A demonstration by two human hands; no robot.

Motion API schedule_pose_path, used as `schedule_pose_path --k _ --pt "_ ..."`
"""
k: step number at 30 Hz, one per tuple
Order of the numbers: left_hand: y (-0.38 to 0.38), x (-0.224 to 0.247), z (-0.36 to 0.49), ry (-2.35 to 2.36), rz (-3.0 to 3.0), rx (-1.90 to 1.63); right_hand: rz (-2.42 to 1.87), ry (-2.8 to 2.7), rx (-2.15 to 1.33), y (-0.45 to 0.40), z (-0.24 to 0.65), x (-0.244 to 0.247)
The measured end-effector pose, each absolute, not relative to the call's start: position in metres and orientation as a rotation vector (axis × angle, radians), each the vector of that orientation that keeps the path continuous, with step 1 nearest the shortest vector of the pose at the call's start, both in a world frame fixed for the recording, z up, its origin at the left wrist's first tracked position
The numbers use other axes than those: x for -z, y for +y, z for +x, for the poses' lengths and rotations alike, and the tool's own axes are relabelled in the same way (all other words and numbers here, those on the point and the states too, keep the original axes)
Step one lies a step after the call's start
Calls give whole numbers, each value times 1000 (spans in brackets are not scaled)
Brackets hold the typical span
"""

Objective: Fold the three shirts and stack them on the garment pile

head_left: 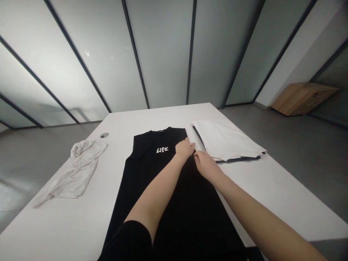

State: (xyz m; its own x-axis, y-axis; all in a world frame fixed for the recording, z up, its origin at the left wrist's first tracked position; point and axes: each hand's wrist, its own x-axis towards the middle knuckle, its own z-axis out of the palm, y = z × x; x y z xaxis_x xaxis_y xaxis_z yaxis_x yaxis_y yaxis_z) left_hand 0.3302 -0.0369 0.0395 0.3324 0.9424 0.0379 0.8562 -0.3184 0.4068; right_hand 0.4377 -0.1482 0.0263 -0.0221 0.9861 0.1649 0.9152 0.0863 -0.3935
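A black shirt with white lettering on its chest lies spread on the white table, its neckline toward the far side. My left hand is closed at the shirt's upper right edge, near the armhole. Just below and to the right, my right hand has its fingers pinched together at the same edge. The fingertips of both hands are close to each other, and the bit of cloth between them is mostly hidden. Part of the shirt's near half lies under my forearms.
To the right is a flat stack with a white folded cloth on top and dark fabric beneath. A crumpled white garment lies on the left, near a round grommet. Beyond stand frosted glass panels and a wooden cabinet.
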Motion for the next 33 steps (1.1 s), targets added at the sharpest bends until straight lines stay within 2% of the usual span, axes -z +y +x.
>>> schedule_pose_path --k 4,9,13,18,25,29,33 --pt "-31 -35 337 1707 2276 -302 -2108 -1977 -243 -153 434 -28" --pt "-21 -44 342 1738 2207 -233 -2281 -2029 -428 -156 437 -39" --pt "-11 -42 339 1722 2096 -299 -2226 -2118 -475 -156 438 -43" --pt "8 -41 314 1475 1863 -519 -2039 -2009 -602 -156 430 -47" --pt "15 -49 239 1256 1538 -653 -1374 -1802 -1533 -175 419 -60" --pt "18 -46 193 1169 1319 -624 -1107 -1834 -1789 -191 402 -63" --pt "18 -33 175 1241 1284 -662 -1029 -1891 -1981 -202 387 -62"
